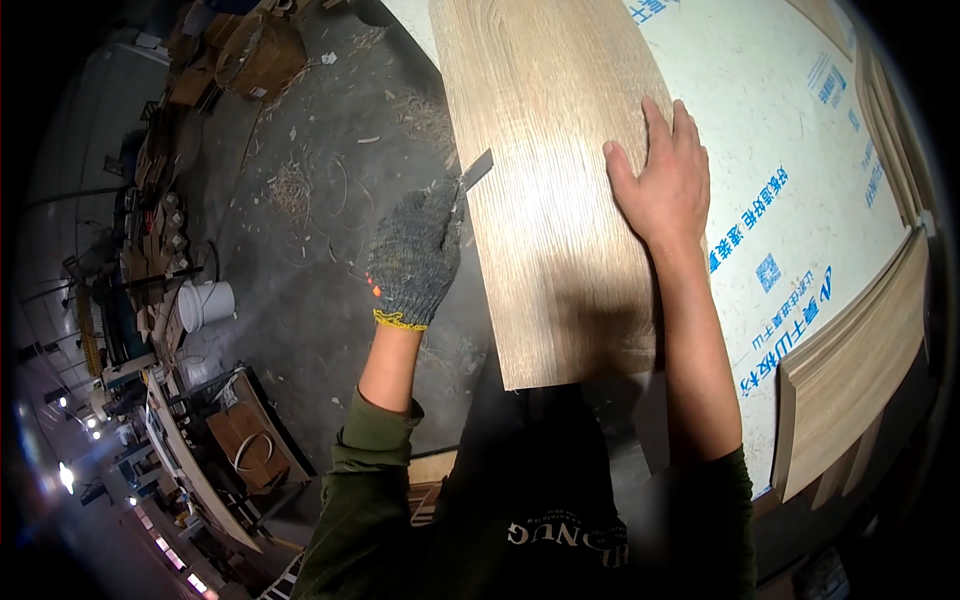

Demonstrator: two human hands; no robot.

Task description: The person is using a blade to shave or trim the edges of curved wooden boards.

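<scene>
A long wood-grain board (550, 200) lies in front of me, its near end close to my body. My left hand (415, 255), in a dark grey knitted glove with a yellow cuff, is closed around a utility knife (479, 171). Only its flat grey blade shows clearly; the glove hides most of the handle. The blade meets the board's left edge at a slant. On the board's right side rests my bare right hand (668, 180), palm down with fingers spread, holding nothing. My shadow darkens the board's near end.
Beneath the board, a white sheet with blue print (790, 210) covers the work surface. More wood-grain panels (855, 370) are stacked at the right. On the left stand a white bucket (207, 304) and cardboard boxes (262, 55). Thin shavings (290, 190) litter the grey floor.
</scene>
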